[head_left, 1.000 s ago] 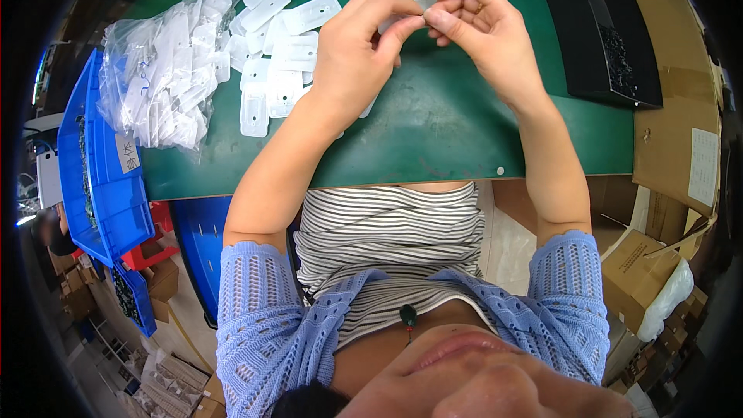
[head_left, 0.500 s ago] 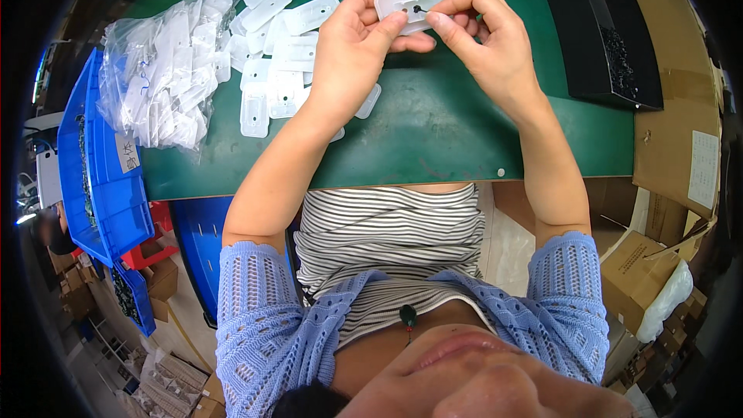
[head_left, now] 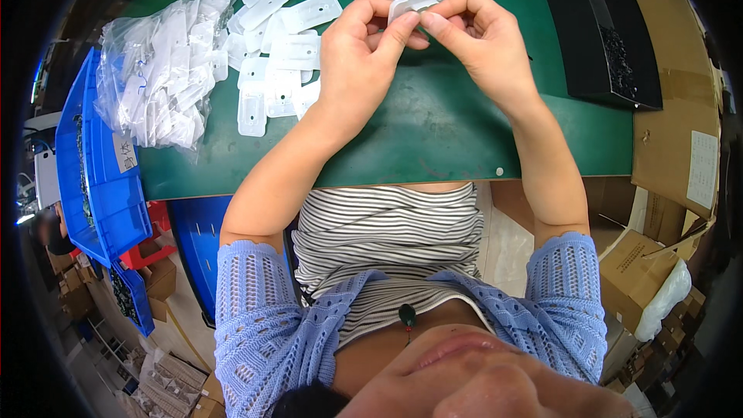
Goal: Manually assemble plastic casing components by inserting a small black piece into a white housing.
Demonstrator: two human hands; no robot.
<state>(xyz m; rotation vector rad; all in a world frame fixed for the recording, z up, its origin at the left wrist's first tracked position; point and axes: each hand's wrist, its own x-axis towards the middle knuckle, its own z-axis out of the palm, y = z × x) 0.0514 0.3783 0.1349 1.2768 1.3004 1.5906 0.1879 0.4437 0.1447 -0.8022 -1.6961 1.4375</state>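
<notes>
A whitish, translucent plastic cover (head_left: 422, 0) is held up over the far middle of the table, tilted so that its edge faces me. My left hand (head_left: 368, 42) is closed on its left end, thumb in front and fingers behind. Closed too, my right hand (head_left: 486, 42) has thumb and index finger pressed at the cover's middle and right. The thumbtips almost meet, hiding whatever lies between them. Left of my hands, similar covers (head_left: 294, 52) lie in a loose heap, some showing a small dark hole. Beside them a clear plastic bag (head_left: 166, 70) is full of such covers.
The green table (head_left: 418, 131) carries a black bin (head_left: 576, 39) of small dark parts at the right, beside a cardboard box (head_left: 673, 54). A blue bin (head_left: 116, 217) stands off the left edge. A small whitish disc (head_left: 499, 172) lies near the front edge.
The cover has tipped, so its inner face with the small black part no longer shows. My right fingers have come in closer to my left thumb.
</notes>
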